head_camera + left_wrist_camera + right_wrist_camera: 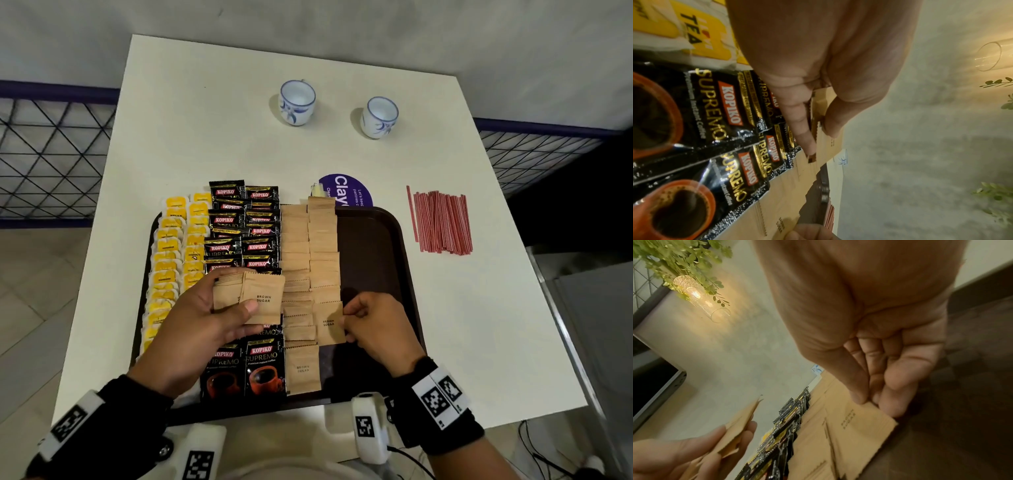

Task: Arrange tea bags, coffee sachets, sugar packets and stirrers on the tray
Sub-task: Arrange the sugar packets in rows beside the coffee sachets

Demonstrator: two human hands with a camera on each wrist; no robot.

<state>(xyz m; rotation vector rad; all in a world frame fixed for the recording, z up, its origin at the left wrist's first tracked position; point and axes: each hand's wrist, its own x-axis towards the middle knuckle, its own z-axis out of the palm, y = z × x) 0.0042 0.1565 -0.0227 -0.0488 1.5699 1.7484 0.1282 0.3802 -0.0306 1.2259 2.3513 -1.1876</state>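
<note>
1. Fingers, head view: left hand [209, 320] grips a small stack of brown sugar packets [251, 296], thumb across the front, held above the lower coffee rows at centre frame. Right hand [378, 329] pinches the right edge of a single sugar packet [329, 323] at the lower end of the right sugar column.
2. Head view, layout: dark tray [373, 246] sits on the white table [205, 113]. Left to right on the tray: two columns of yellow tea bags [171, 260], two columns of black Kopiko coffee sachets [243, 226], two columns of sugar packets [308, 246]. Right part of the tray is bare.
3. Head view, off tray: red-and-white stirrers [442, 222] lie bundled on the table, right of the tray. Two white-and-blue cups [297, 102] stand at upper centre. Purple round sticker [346, 190] just beyond the tray's far edge.
4. Left wrist view: fingers [797, 116] and thumb clamp the stack edge-on; coffee sachets [719, 113] fill the left of the frame, tea bags [692, 27] upper left.
5. Right wrist view: thumb and fingers [894, 395] pinch the single packet's [857, 420] corner at centre frame; packet lies flat next to the sugar column. Left hand [694, 456] with its stack shows lower left. Lamp and green leaves upper left.
</note>
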